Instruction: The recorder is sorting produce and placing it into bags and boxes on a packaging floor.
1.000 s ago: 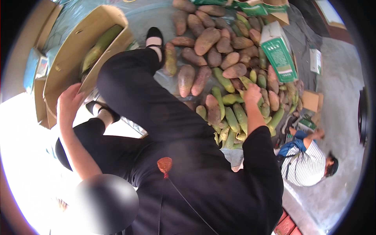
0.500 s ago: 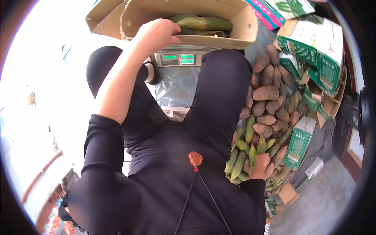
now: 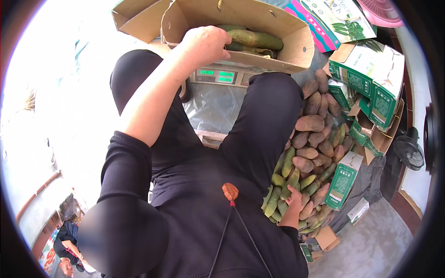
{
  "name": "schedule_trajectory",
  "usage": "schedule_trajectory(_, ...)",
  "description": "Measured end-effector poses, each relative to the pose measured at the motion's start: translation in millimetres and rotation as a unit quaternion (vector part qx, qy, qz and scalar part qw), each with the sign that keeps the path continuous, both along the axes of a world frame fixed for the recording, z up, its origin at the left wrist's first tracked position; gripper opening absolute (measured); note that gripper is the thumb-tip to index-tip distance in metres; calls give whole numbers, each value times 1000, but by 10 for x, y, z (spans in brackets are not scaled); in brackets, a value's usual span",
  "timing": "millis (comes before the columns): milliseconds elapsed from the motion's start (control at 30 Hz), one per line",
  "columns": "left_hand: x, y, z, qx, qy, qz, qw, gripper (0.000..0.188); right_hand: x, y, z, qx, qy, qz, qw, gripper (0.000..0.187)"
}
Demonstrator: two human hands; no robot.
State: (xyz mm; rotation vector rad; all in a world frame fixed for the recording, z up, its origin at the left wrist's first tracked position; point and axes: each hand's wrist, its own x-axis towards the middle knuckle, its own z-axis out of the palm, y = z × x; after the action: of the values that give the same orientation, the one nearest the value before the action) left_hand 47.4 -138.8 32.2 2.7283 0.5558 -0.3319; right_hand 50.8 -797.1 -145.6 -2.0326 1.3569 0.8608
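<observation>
At the near wall of an open cardboard box (image 3: 296,48), my left hand (image 3: 204,44) has its fingers over the edge and its thumb outside, closed on the wall. Long green cucumbers (image 3: 257,38) lie inside, close to its fingertips. The box sits on a digital scale (image 3: 218,76) with a lit green display, beyond my knees. Down at my right side, my right hand (image 3: 293,201) reaches into a pile of vegetables. Its fingers close round a green cucumber (image 3: 291,178); the palm side is partly hidden. Brown oblong vegetables (image 3: 309,123) lie heaped just beyond.
Green-and-white cartons (image 3: 366,74) stand stacked at the far right, with a single green carton (image 3: 344,180) beside the pile. A pink fan (image 3: 382,11) shows at the top right and a black fan (image 3: 408,150) at the right. Another person (image 3: 69,245) is at the lower left.
The view has shifted, so the box and pile sit differently in it. My left hand stays at the box edge. My right hand has moved slightly within the pile, onto a cucumber.
</observation>
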Motion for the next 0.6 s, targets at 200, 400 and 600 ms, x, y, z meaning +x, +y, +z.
schedule_trajectory(200, 6, 6, 57, -3, -6, 3, 1000, 32, -347, 12, 61, 277, -25, -102, 955, 31)
schedule_trajectory(400, -84, 85, 59, 4, -29, 12, 999, 35, 143, 793, 424, 372, -198, 58, 905, 41)
schedule_trajectory(600, -117, 100, 94, -9, 0, 27, 1000, 35, 1294, 2071, 1391, 399, -332, 317, 794, 65)
